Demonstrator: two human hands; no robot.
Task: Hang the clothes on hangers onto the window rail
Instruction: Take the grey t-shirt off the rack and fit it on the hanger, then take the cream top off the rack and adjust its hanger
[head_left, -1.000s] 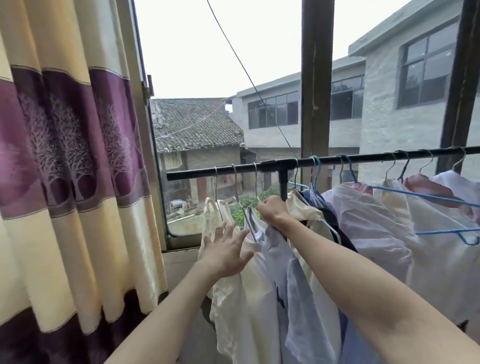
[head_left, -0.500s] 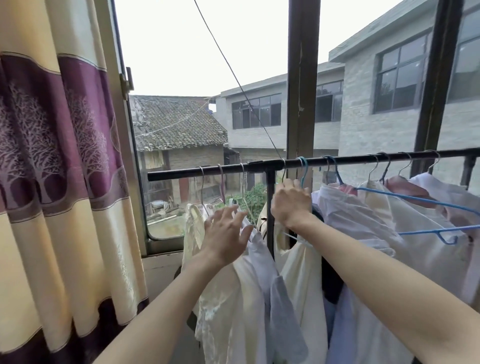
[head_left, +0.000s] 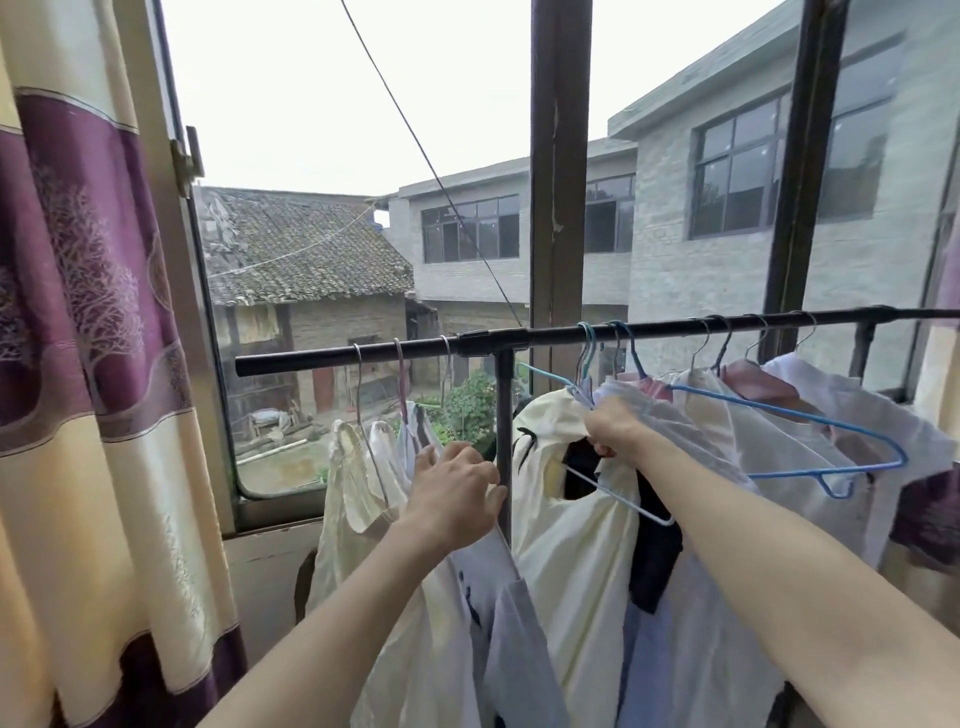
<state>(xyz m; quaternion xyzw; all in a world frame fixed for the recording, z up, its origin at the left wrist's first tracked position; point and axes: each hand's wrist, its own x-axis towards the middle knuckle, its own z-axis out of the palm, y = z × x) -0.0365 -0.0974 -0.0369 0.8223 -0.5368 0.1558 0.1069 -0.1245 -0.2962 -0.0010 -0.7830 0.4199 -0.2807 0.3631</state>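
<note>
Clothes (head_left: 566, 499) already crowd the rail (head_left: 675, 328) across the middle of the frame: three garments left of the post, more to the right, so little seems left. Right hand (head_left: 615, 434), centre right, grips the cream top with its white hanger (head_left: 618, 493), just below the rail. Left hand (head_left: 457, 493), lower centre, rests loosely curled on the pale shirt (head_left: 498, 613).

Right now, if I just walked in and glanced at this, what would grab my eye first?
Probably the black rail running across the open window, crowded with pale clothes on wire hangers. Next, the two bare arms reaching in: the right hand grips a cream garment right of the rail's post, and the left hand rests on clothes left of it. A purple and cream curtain fills the left edge.
</note>
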